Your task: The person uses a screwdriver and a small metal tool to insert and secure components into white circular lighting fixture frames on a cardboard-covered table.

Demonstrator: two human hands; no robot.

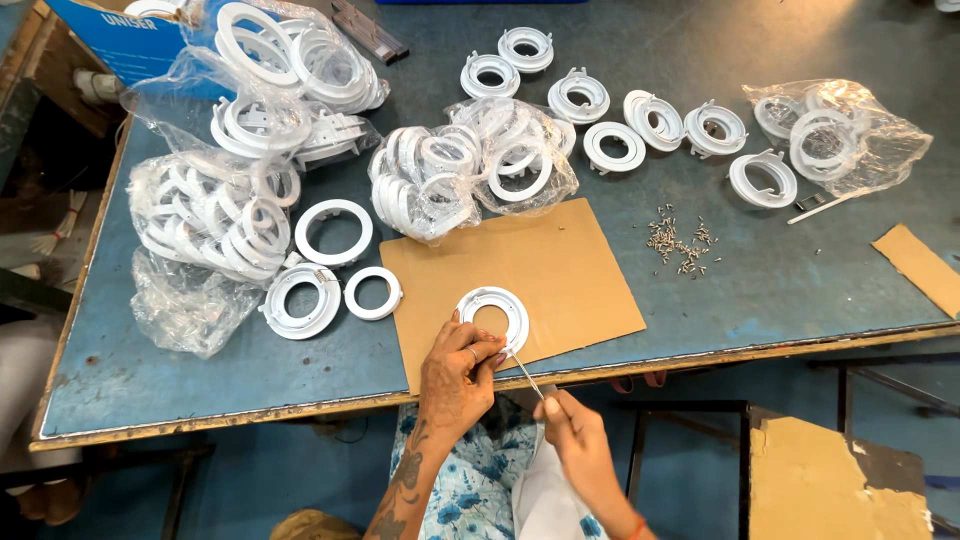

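A white plastic ring (493,310) lies on a brown cardboard sheet (560,270) near the table's front edge. My left hand (460,375) rests on the ring's lower edge, fingers pinched against it. My right hand (575,435) grips a thin metal screwdriver (524,373) whose tip meets the ring's lower right rim. A small pile of screws (682,243) sits to the right of the cardboard.
Clear bags full of white rings (215,215) (470,165) (835,130) crowd the blue table (780,290). Loose rings (333,232) (372,293) lie at left, and several more (655,120) line the back. A cardboard scrap (920,265) lies at right.
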